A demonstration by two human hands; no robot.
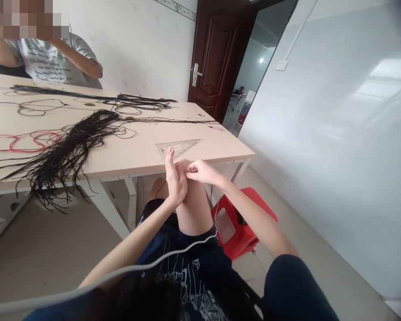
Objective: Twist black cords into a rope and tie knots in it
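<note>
My left hand [176, 182] is raised over my bent knee [195, 203], thumb pointing up and fingers pressed together; what lies inside them is hidden. Close against it, my right hand [202, 171] is closed in a pinch, with a thin dark bit of black cord [193, 170] showing at its fingers. Thin black strands hang on either side of the knee. Just beyond my hands, a clear triangular ruler [185, 145] lies flat near the table's front edge.
A large bundle of black cords [76, 138] spills over the table [137, 156] edge, beside red cord [43, 140]. More black cords [96, 94] lie behind. A person [56, 58] sits across. A red stool [247, 223] stands at right; a white cable [147, 266] crosses my lap.
</note>
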